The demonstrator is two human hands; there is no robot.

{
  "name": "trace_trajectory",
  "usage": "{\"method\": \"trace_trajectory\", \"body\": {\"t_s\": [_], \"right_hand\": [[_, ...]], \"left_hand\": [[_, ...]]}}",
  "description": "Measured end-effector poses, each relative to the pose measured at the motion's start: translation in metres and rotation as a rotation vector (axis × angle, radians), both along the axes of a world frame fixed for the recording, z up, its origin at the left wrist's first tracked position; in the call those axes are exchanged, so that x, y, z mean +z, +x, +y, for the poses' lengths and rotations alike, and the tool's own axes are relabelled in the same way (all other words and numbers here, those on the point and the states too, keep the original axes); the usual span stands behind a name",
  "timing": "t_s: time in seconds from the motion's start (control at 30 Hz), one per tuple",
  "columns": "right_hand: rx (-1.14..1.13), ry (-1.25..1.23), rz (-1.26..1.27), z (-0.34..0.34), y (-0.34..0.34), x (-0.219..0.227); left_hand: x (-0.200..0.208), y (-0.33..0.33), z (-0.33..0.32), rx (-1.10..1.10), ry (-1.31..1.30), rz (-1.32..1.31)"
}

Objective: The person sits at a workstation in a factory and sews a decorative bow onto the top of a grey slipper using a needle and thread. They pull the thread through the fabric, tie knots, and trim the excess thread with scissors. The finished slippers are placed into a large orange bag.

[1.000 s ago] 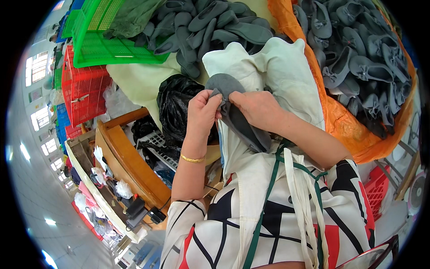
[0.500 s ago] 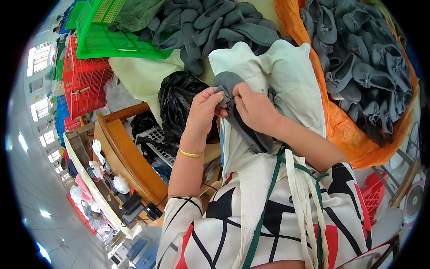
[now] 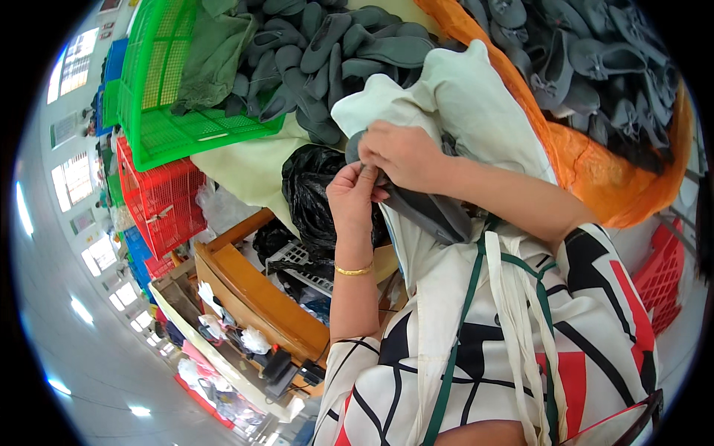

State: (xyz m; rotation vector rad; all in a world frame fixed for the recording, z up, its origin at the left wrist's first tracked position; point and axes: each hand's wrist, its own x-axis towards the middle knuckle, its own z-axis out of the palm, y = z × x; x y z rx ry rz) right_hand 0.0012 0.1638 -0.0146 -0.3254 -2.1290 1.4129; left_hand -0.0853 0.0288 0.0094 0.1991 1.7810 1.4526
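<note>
A grey flat shoe [image 3: 430,212] lies tilted over my lap, its toe pointing away from me and its heel toward my waist. My left hand [image 3: 355,192], below a gold bangle [image 3: 353,270], pinches at the upper near the toe with thumb and forefinger. Above it, my right hand [image 3: 405,154] is closed at the same spot, its fingers bunched together and covering most of the toe. What the fingertips pinch there is too small and hidden to make out. Under the shoe is a white cloth [image 3: 476,111] spread over my knees.
Grey shoes [image 3: 312,74] are heaped ahead beside a green basket [image 3: 160,152]. An orange sack [image 3: 587,171] holding more bow-trimmed shoes [image 3: 602,59] stands at the right. On the left are a black plastic bag [image 3: 309,197], a wooden drawer [image 3: 260,297] and a red crate [image 3: 160,197].
My right hand has moved across the toe, over the left hand's fingertips, and now hides more of the shoe. The whole view has shifted, with the surroundings displaced and tilted.
</note>
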Motion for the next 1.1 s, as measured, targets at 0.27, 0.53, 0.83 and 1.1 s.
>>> {"method": "trace_trajectory", "body": {"t_s": [0.27,0.53,0.83,1.1], "right_hand": [[0.318,-0.937,-0.293,0.038,0.014,0.031],[-0.547,-1.400,0.323,0.195,0.162,0.007],[-0.992,-0.751,0.601,0.244,0.228,0.022],[0.078,0.314,-0.135,0.062,0.077,-0.018]], "left_hand": [[0.004,0.000,0.003,0.000,-0.036,0.054],[0.004,0.001,-0.003,0.010,-0.039,0.090],[0.003,0.004,0.001,-0.028,-0.050,0.146],[0.005,0.027,0.005,-0.254,-0.259,1.589]]}}
